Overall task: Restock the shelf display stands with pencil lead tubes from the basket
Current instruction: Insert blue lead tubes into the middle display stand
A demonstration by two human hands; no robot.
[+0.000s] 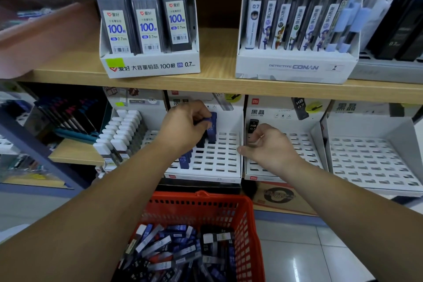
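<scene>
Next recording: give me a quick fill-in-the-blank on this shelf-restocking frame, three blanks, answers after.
1. The left hand grips ____ tubes over the middle stand.
2. The basket below the shelf is ____ in colour.
3. The black tube by the right hand is labelled HB ____.

Missing words: blue; red; 0.7

Above the left hand [185, 126], white 100-lead box [150, 65]; above the right hand [270, 146], Detective Conan box [295, 67].
</scene>
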